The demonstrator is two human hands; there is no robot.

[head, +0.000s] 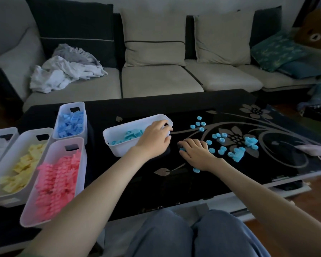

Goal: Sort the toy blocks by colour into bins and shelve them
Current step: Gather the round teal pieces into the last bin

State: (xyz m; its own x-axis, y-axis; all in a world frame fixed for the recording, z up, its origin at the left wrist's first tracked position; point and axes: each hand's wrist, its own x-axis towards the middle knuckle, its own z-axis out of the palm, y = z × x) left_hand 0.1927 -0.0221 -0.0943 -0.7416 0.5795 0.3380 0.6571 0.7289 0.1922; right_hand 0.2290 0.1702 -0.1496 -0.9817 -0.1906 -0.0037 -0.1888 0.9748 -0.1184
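At the worktop's (137,182) left stand a yellow bin (7,198), a pink bin (81,175) and a pale-blue bin (84,125). The left hand (156,138) grips the end of the turquoise bin (122,148) (part-filled). Just beside it, the right hand (196,153) lies palm-down, fingers spread, on loose turquoise blocks (237,154).

Loose turquoise blocks (222,143), mostly small round pieces, lie scattered over the middle of the bench (137,182). Just left of them stands the white turquoise bin (119,149), partly filled. Near the left edge stand the pink bin (82,173), yellow bin (32,131) and blue bin (71,105), each holding blocks
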